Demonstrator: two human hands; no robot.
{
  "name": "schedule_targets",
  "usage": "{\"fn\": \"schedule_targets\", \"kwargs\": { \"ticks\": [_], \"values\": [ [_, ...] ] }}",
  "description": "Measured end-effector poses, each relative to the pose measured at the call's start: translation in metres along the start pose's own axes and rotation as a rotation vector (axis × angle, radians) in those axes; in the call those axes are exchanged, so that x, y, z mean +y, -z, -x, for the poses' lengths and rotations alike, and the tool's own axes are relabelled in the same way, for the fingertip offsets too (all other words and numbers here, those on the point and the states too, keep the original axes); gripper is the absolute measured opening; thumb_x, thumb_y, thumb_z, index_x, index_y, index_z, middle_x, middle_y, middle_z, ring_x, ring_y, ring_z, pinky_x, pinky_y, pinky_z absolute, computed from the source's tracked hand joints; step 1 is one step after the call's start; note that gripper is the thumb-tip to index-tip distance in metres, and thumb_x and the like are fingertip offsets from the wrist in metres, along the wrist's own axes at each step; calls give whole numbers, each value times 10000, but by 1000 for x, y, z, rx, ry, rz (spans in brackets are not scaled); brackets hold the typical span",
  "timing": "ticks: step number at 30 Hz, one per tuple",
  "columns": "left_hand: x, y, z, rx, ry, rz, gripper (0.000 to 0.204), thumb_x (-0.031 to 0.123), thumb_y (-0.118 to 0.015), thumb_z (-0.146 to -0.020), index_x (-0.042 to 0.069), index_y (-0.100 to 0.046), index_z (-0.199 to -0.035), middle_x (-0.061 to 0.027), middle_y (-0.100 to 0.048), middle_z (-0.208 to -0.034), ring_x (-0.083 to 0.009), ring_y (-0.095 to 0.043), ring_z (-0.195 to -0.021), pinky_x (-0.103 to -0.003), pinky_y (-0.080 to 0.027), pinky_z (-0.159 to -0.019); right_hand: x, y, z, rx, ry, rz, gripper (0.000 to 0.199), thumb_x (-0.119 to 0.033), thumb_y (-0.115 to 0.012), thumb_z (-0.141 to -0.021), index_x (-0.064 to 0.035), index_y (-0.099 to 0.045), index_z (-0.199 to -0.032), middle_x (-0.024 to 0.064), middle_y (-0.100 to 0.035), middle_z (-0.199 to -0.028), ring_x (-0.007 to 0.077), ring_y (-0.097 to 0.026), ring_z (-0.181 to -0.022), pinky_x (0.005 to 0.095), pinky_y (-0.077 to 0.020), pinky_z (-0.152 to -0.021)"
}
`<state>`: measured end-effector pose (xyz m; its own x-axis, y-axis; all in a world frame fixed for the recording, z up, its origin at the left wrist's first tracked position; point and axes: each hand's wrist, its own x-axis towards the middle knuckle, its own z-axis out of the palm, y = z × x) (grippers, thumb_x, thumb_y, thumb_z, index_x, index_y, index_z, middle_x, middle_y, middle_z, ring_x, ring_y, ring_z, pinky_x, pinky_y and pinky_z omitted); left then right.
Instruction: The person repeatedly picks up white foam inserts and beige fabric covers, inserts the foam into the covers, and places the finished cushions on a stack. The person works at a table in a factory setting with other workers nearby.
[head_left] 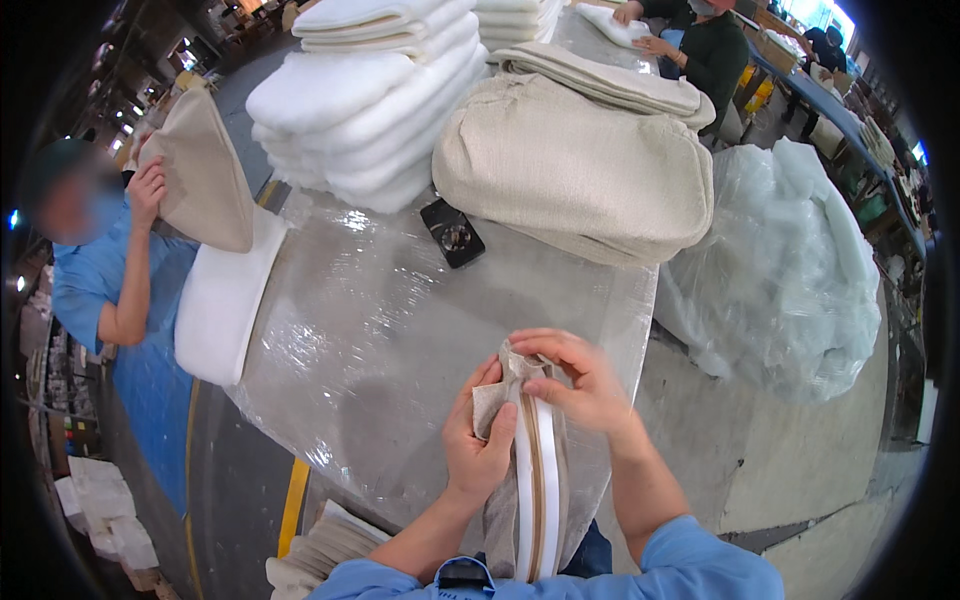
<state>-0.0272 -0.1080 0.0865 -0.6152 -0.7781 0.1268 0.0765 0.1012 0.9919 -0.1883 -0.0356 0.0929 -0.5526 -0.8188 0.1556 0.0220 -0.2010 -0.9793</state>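
Observation:
Near the front edge of the table I hold a beige fabric cover, its inside-out-looking end gathered at the top. Down its length runs a zipper with white tapes and a tan middle strip, hanging toward my lap. My left hand is closed on the cover's left side, thumb against the cloth, with a folded flap beside the fingers. At the zipper's upper end, my right hand pinches the fabric between thumb and fingers. A slider cannot be made out there.
Plastic film covers the table. White padding is stacked at the back, beside a stuffed beige cushion. A small black tray lies before them. Another person holds a beige cover at left; a plastic-wrapped bundle stands right.

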Motion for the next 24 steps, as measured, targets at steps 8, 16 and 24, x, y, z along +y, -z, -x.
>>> {"fn": "schedule_targets", "kwargs": {
  "ticks": [8, 16, 24],
  "values": [
    [-5, -5, -11, 37, -209, -305, 330, 14, -688, -967, -15, -737, -1292, -232, -694, -1404, -351, -693, -1280, -411, -537, -1090, 29, -15, 6, 180, 312, 215, 204, 151, -640, -926, 8, -618, -1069, 193, -756, -1219, 363, -725, -1198, 425, -574, -1045],
    [-3, -19, -19, 119, -213, -270, 241, -33, -601, -975, -53, -741, -1170, -245, -734, -1314, -354, -725, -1205, -428, -553, -1066, 41, -32, 24, 422, 296, 206, 147, 107, -691, -936, 0, -636, -1021, 184, -775, -1163, 323, -758, -1125, 380, -609, -942],
    [4, -15, -31, 41, -294, -372, 249, -49, -636, -916, -49, -750, -1138, -234, -755, -1267, -342, -748, -1162, -413, -579, -1031, 44, -34, 40, 459, 222, 163, 60, 7, -714, -1005, -3, -658, -986, 208, -771, -1174, 261, -741, -1064, 343, -576, -909]
  ]
}}
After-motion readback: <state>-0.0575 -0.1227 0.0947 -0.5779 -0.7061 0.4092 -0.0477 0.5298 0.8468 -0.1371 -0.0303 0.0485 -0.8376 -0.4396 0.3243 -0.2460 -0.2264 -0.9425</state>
